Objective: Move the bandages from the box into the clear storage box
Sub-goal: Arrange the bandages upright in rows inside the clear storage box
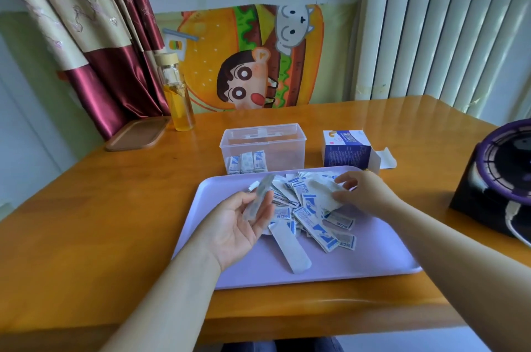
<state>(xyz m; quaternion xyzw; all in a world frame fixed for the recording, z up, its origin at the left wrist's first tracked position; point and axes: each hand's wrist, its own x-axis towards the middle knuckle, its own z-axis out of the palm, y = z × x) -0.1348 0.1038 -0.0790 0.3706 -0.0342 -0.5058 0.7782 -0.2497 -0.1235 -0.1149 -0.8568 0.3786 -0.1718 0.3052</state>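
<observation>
Head view looks down on an orange-brown wooden bench (86, 208) with a lilac plastic tray (373, 254) at the centre of the frame. A loose pile of white-and-blue wrapped bandages (309, 218) lies on the tray's upper half, and one long white strip (291, 248) stretches from it toward the lower edge.

The left hand (238, 228), palm up at the tray's left side, grasps a motion-blurred wrapped bandage (258, 198) between thumb and fingers, its far end pointing toward the top of the frame. The right hand (366, 193) reaches in from the lower right and pinches a white wrapper (323, 193) at the top of the pile — thumb below, fingers above.

Just above the tray stands the clear plastic storage box (263, 142), open at the top, with a short row of upright bandages (248, 162) in its lower-left corner. To its right, apart from it, sits the blue-and-white cardboard box (344, 150), its end flap open toward the right.

At upper left of the bench are a glass bottle of yellow liquid (178, 98) and a brown oblong wooden tray (138, 133). A black-and-purple round device (494, 173) sits at the right edge. Behind hang a cartoon burger cloth (258, 58), a beige-and-maroon curtain (100, 35) and white vertical slats (431, 21).
</observation>
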